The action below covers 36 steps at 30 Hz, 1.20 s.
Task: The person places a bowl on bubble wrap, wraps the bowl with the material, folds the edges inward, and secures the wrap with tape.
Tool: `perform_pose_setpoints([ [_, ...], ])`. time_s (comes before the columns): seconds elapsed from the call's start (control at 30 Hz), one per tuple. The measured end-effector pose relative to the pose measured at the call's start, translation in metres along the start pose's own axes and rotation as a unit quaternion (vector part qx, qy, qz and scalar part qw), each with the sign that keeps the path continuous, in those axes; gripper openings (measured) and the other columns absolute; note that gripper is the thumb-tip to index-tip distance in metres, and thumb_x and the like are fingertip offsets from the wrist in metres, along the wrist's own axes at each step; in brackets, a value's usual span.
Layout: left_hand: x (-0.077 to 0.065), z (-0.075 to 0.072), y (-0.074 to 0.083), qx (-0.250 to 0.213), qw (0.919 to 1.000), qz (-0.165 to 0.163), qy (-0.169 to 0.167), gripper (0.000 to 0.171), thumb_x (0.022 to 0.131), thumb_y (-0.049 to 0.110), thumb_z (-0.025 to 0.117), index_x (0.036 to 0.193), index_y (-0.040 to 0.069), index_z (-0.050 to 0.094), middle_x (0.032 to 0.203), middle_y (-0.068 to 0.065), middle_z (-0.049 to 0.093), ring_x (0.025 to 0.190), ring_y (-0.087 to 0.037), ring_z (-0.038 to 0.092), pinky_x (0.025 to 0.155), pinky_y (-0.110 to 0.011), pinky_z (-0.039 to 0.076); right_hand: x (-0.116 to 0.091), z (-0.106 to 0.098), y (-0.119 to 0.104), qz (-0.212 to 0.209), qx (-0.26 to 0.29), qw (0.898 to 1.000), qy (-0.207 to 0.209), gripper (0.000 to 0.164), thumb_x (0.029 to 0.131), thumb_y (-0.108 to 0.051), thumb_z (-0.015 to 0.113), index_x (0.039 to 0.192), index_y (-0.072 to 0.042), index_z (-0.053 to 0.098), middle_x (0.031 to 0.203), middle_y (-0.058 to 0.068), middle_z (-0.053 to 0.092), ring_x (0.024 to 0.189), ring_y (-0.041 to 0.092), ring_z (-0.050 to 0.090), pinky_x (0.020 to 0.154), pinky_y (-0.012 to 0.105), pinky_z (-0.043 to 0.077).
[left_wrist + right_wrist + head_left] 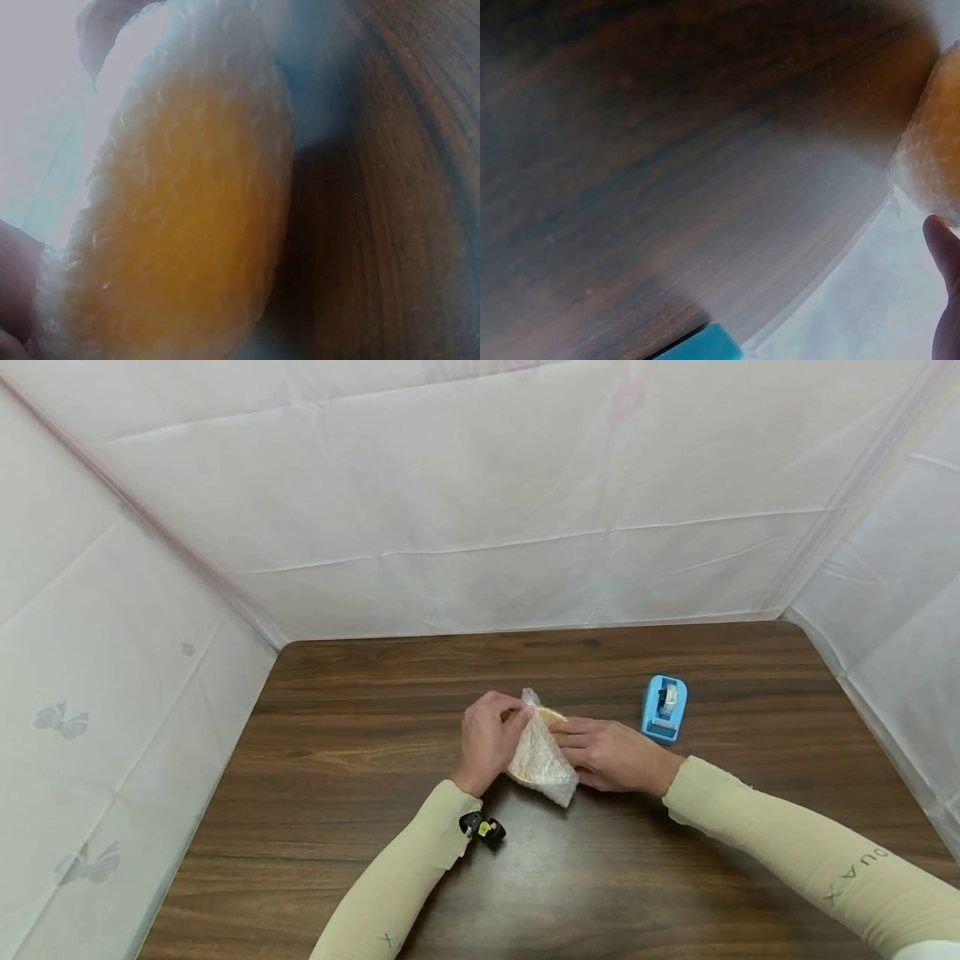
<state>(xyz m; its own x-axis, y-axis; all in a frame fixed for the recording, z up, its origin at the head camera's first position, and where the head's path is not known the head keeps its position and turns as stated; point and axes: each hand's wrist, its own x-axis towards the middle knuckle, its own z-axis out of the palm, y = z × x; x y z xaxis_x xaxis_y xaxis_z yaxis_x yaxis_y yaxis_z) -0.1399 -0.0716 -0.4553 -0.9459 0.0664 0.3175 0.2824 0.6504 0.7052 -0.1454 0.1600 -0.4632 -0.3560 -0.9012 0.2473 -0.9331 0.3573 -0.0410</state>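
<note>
A rounded yellow-orange item (pixel 551 716) is partly covered by clear bubble wrap (pixel 543 758) near the middle of the table. What the item is cannot be told through the wrap. My left hand (pixel 487 739) pinches the upper left edge of the wrap between thumb and fingers. From the other side, my right hand (pixel 618 754) holds the wrapped item, its fingers reaching over it. The left wrist view is filled by the hazy wrapped item (pixel 187 217), orange showing through the bubbles. At the right wrist view's edge, a fingertip (pixel 939 232) touches the wrap (pixel 922 165).
A light-blue tape dispenser (pixel 663 710) with a tape roll stands on the brown wooden table (pixel 352 710), just beyond the right hand. White sheeting (pixel 450 510) hangs behind the table and along both sides. A small black device (pixel 483 828) sits at the left wrist.
</note>
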Motion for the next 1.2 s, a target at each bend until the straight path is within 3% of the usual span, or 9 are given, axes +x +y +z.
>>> perform_pose_setpoints([
  [0.4, 0.005, 0.0, -0.002, -0.026, 0.9988, -0.04, 0.005, 0.01, 0.09, 0.014, 0.082, 0.088, 0.011, 0.072, 0.092, -0.007, 0.077, 0.084, -0.021, 0.074, 0.076, -0.037, 0.061, 0.001, 0.0, 0.0, 0.003, 0.01, 1.0, 0.004, 0.033, 0.087, -0.02, 0.085, 0.118, -0.013, 0.076, 0.136, 0.007, 0.072, 0.136, 0.027, 0.063, 0.108, 0.044, 0.055],
  [0.8, 0.005, 0.002, -0.004, -0.005, 0.9996, -0.026, 0.007, 0.006, 0.091, 0.015, 0.081, 0.088, 0.01, 0.079, 0.09, -0.008, 0.076, 0.082, -0.021, 0.075, 0.075, -0.036, 0.061, 0.001, 0.0, -0.001, 0.012, 0.041, 0.999, 0.003, 0.037, 0.092, -0.025, 0.081, 0.126, -0.014, 0.074, 0.14, 0.007, 0.069, 0.138, 0.028, 0.061, 0.109, 0.047, 0.054],
  [1.2, 0.005, 0.002, -0.004, 0.007, 0.9998, -0.02, 0.005, 0.008, 0.093, 0.017, 0.08, 0.089, 0.01, 0.08, 0.089, -0.007, 0.076, 0.081, -0.02, 0.073, 0.073, -0.034, 0.059, -0.01, -0.01, -0.011, 0.077, 0.13, 0.988, 0.012, 0.04, 0.093, -0.009, 0.073, 0.133, -0.013, 0.068, 0.144, 0.002, 0.066, 0.145, 0.027, 0.053, 0.114, 0.048, 0.05],
])
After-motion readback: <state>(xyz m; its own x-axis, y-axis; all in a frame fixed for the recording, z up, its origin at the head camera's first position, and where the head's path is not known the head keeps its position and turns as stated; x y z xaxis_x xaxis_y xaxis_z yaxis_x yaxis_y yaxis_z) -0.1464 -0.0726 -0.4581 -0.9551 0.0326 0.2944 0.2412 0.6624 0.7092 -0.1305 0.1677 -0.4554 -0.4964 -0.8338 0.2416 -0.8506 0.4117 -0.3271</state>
